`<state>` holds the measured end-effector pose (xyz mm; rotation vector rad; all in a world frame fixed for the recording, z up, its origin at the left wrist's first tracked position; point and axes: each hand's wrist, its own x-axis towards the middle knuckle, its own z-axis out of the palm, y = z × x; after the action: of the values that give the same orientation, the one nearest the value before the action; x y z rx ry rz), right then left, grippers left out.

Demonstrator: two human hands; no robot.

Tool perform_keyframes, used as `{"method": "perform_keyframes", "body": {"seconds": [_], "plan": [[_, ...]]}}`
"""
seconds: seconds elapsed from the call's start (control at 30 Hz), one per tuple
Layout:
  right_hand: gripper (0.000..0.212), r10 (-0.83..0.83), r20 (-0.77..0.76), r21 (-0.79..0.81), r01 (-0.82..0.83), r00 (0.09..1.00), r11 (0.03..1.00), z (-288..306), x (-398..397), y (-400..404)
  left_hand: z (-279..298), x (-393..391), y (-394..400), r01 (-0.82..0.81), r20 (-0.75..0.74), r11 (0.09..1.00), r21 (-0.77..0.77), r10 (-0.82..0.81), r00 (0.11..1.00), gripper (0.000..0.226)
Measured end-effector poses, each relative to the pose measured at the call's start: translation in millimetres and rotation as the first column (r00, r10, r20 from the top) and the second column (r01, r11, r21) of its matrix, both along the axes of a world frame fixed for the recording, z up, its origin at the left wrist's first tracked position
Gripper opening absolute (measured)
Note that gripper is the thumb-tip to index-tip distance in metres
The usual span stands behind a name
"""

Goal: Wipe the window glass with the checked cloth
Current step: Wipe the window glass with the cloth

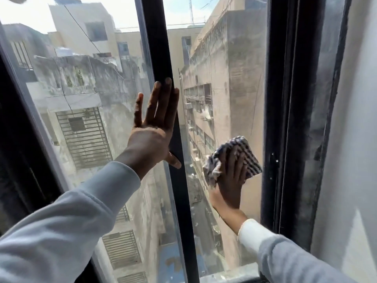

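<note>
The window has two panes split by a black upright bar (163, 58). My right hand (230, 180) presses a blue-and-white checked cloth (247, 154) flat against the right pane (230, 78), low and close to the right frame. The cloth is bunched at its left edge. My left hand (155, 127) lies flat with fingers spread on the left pane (81, 88) and over the black bar, higher than the right hand. It holds nothing.
A thick black frame (285, 119) borders the right pane, with a pale wall (357, 139) beyond it. A dark frame edge (18, 139) runs down the left. The sill (230, 274) is at the bottom. Buildings show through the glass.
</note>
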<state>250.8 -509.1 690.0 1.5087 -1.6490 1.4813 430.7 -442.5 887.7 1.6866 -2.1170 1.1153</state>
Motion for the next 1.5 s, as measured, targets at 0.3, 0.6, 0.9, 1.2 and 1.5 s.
{"method": "perform_keyframes", "body": {"seconds": [0.3,0.6,0.9,1.2,1.5], "plan": [[0.062,-0.006,-0.037,-0.267,-0.004,0.999,0.964,137.6,-25.0,-44.9,-1.1,0.6,5.0,0.004,-0.015,1.0,0.007,-0.004,1.0,0.19],[0.065,0.04,-0.531,-0.254,-0.204,0.847,0.945,129.1,0.6,-40.1,-0.2,-3.2,7.0,-0.018,-0.007,1.0,-0.002,0.018,1.0,0.19],[0.073,0.134,-0.151,0.053,-0.127,0.979,0.99,43.1,17.5,-16.0,4.4,-5.3,7.9,-0.045,0.0,0.998,0.047,0.045,0.999,0.19],[0.071,-0.127,0.164,-0.016,0.131,0.978,0.991,107.4,-35.9,-35.7,-2.3,-0.2,0.3,-0.03,-0.02,0.999,0.011,0.03,0.999,0.193],[0.042,0.384,0.339,-0.024,-0.4,0.859,0.916,84.6,-40.4,24.9,0.2,-14.9,17.9,-0.103,-0.026,0.994,0.043,0.104,0.994,0.186]]}}
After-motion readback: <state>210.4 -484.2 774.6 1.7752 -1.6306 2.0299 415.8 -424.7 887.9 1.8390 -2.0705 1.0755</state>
